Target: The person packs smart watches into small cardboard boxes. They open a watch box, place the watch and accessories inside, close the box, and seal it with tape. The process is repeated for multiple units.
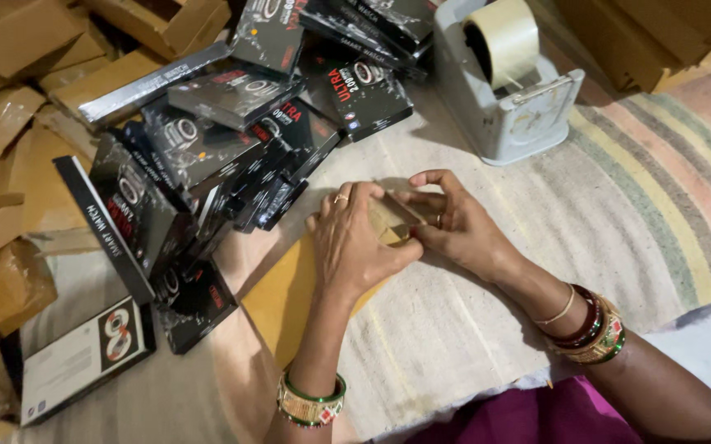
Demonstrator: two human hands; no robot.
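Black watch boxes (199,156) heaped left, I note my left hand (355,242) and right hand (454,230) pinching a small cardboard carton (392,220) on the striped mat (618,214), mid-fold I judge; tape dispenser (507,90) beyond, flap wants pressing flat.

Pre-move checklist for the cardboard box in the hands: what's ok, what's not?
1. Both hands on the cardboard box: ok; left hand, right hand.
2. Box flaps closed: cannot tell, fingers cover them.
3. Tape dispenser upright, roll loaded, near the hands: ok.
4. Black boxes stacked tidily: not ok, heaped loose.
5. Box rests on the striped cloth: cannot tell.
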